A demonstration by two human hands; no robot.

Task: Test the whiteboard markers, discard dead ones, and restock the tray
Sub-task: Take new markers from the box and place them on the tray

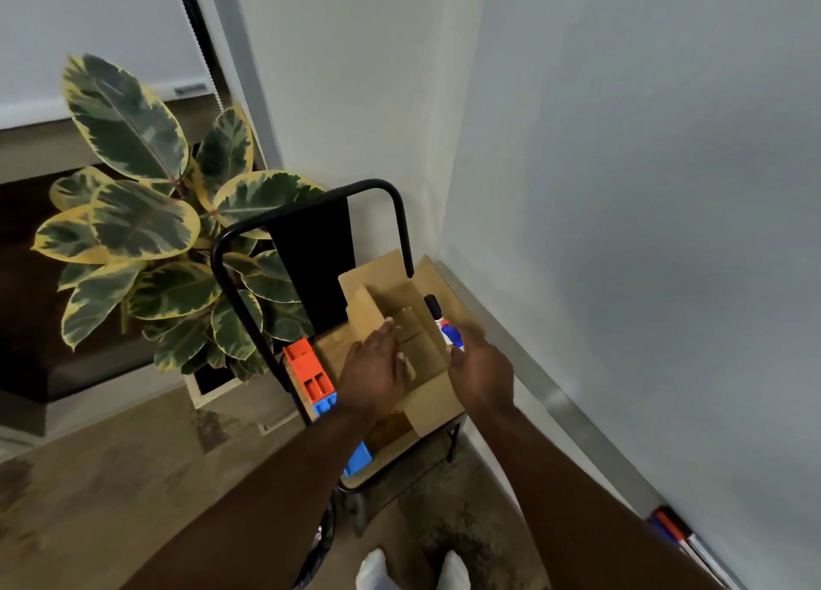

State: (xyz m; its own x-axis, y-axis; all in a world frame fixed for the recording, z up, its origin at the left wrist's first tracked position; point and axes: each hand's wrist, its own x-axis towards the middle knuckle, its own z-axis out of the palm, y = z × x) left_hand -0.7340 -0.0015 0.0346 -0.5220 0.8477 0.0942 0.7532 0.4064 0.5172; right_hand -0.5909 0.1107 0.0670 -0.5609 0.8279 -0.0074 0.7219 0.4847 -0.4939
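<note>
Both bare hands are down at an open cardboard box [402, 323] that sits on the seat of a black-framed chair [306, 234] tucked into the corner by the whiteboard [644, 189]. The right hand [482, 374] grips a whiteboard marker [444, 323] by its lower barrel, fingers wrapped around it; the marker has a black cap, a white body and a blue and red label, and it points up and away, held just over the box's right wall. The left hand [375, 369] lies flat with fingers stretched out and loose, pressing on the box's left flap, holding nothing. Just left of the box on the chair seat stand an orange plastic block [306, 369] and a blue block [324, 405] touching below it, with more blue plastic showing under the left forearm. A variegated rubber plant [146, 234] in a pale planter stands beside the chair. At the lower right, the whiteboard tray [693, 549] carries markers [673, 529] lying along it, one with red showing, well apart from the box.
</note>
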